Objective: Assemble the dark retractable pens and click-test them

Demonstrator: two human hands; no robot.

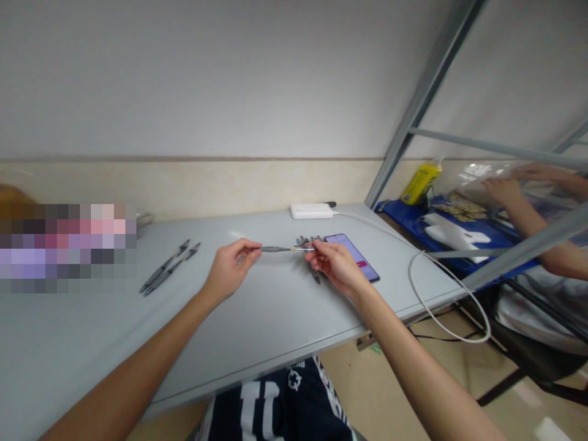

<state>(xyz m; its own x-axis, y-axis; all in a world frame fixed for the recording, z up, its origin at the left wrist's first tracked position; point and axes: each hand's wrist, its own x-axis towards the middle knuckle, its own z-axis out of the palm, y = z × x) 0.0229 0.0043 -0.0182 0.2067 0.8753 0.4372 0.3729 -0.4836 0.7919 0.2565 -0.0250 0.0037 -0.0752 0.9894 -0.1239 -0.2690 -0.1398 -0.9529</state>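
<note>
My left hand (231, 267) pinches one end of a slim grey pen (278, 249) held level just above the grey table (257, 318). My right hand (334, 262) pinches the pen's other end, where a thin refill tip shows. Under and behind my right hand lies a small heap of several grey pen parts (307, 242). Two assembled grey pens (169, 267) lie side by side on the table, left of my left hand.
A dark smartphone (353, 255) lies right of my right hand. A white power bank (312, 211) with a white cable (427, 294) sits at the back, the cable looping off the table edge. To the right, another person's arms reach over a blue tray (441, 236) behind a metal frame.
</note>
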